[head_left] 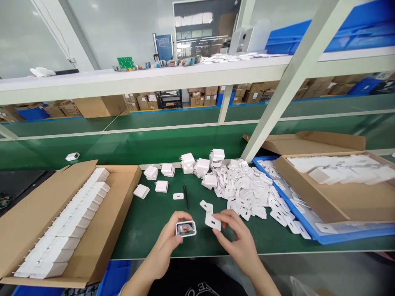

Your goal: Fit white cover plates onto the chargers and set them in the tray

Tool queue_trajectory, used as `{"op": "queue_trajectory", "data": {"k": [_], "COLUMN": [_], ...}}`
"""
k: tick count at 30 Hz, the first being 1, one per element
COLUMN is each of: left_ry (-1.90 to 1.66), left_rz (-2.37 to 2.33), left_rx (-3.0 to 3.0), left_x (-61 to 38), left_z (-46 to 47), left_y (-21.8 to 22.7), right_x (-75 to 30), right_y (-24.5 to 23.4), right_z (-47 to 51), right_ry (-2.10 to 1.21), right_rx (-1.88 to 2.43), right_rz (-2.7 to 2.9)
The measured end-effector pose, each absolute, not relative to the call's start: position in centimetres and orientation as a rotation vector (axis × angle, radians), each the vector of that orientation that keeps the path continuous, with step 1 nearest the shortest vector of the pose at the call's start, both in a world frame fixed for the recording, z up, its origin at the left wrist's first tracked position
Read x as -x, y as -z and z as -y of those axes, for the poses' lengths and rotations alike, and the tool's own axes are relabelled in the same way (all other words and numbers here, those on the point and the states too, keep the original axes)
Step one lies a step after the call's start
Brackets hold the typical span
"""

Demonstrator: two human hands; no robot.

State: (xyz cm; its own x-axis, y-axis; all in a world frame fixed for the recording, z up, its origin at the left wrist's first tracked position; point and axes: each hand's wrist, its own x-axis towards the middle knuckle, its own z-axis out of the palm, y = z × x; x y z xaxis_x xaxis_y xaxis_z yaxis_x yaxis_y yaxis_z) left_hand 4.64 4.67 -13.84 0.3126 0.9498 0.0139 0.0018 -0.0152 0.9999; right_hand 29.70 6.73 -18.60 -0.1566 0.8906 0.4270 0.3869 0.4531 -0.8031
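Observation:
My left hand [168, 238] is closed round a white charger body [185, 228], its open end facing me with an orange part inside. Just to the right, my right hand [239, 236] pinches a small white cover plate [212, 222] with a slot in it, a short gap from the charger. Both hands hover over the green mat [145, 230] near the front edge. Behind the right hand lies a heap of white cover plates [243, 189], and behind that several loose charger bodies [200, 164].
A cardboard box [101, 242] at the left holds rows of white chargers [70, 222]. A blue tray [324, 238] with a cardboard box [339, 197] on it sits at the right. Black tweezers [186, 195] lie on the mat. A slanted white post [277, 102] rises behind the heap.

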Motion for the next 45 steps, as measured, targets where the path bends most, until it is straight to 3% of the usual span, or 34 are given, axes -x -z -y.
{"op": "queue_trajectory", "data": {"k": [7,12,19,30,40,42,45], "left_ry": [-1.003,-1.081,-1.128,-1.043,-1.065,-1.049,-1.017], "left_rz": [-0.885,-0.807,-0.842,-0.932,-0.940,-0.939,-0.922], "left_rx": [-1.255,-1.205,-1.195,-1.170,-1.162,-1.172,-1.166], "left_x": [-5.8,-5.6,-5.6,-3.9,-3.6,-4.1,-5.1], "left_z": [-5.7,-5.5,-5.1,-5.5,-4.9,-4.6,-4.2], "left_y": [15.2,15.8,17.2,16.7,15.0,14.9,15.1], "right_x": [-26.9,-26.7,-25.0,-21.7,-25.9,-25.9,-25.1], "right_y": [13.9,17.2,21.6,19.4,17.3,16.2,14.7], "right_z": [-6.1,-7.9,-15.3,-22.7,-19.4,-16.2,-10.9], "right_ry": [-0.756,-0.510,0.024,0.116,-0.139,-0.324,-0.949], "right_rx": [0.927,1.198,1.440,0.839,0.856,0.898,0.714], "right_rz": [1.793,1.778,2.244,2.793,2.469,2.243,1.688]}}
